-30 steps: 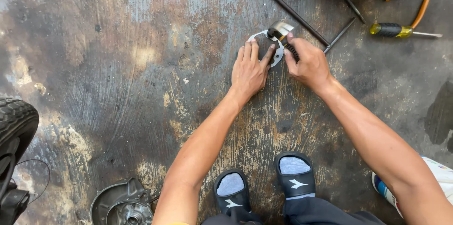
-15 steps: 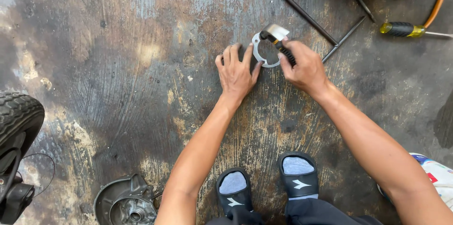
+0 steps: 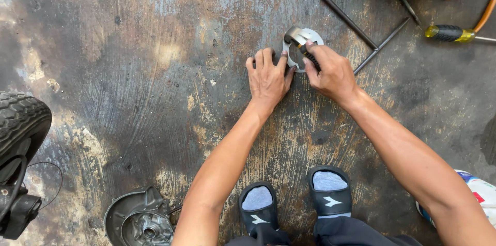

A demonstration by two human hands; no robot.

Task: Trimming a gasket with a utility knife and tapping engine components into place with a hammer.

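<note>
Small metal ring part (image 3: 301, 44) lies flat on the stained concrete floor (image 3: 129, 70), at about 1 o'clock from frame centre, just under the long T-handle wrench (image 3: 341, 11). Left hand (image 3: 267, 76) lies palm-down, fingers together, fingertips pressing the ring's 8 o'clock edge to pin it. Right hand (image 3: 330, 73) is curled around a small scraper-like tool (image 3: 302, 44) with a dark grip and a metal head, the head resting on the ring's top face.

Handling, judged: the ring looks stiff, thin, light metal, probably greasy, so it could skate on the floor unless pinned; best held by the outer rim, fingers off the worked face. Not fragile, though the edges may be sharp.

Around: yellow-handled screwdriver (image 3: 449, 33) and orange-handled pliers (image 3: 478, 3) at 2 o'clock, tyre (image 3: 20, 122) at 9 o'clock, round engine cover (image 3: 139, 220) at 7 o'clock, sandalled feet (image 3: 294, 199) at 6 o'clock.

Versus earlier frames: the ring, hands and tools sit lower and slightly right in view, mostly a camera tilt. The tool head has shifted from the ring's 1 o'clock side to its 11 o'clock side. The left hand has stayed pressed on the same edge, and the wrench and screwdriver have not moved on the floor
</note>
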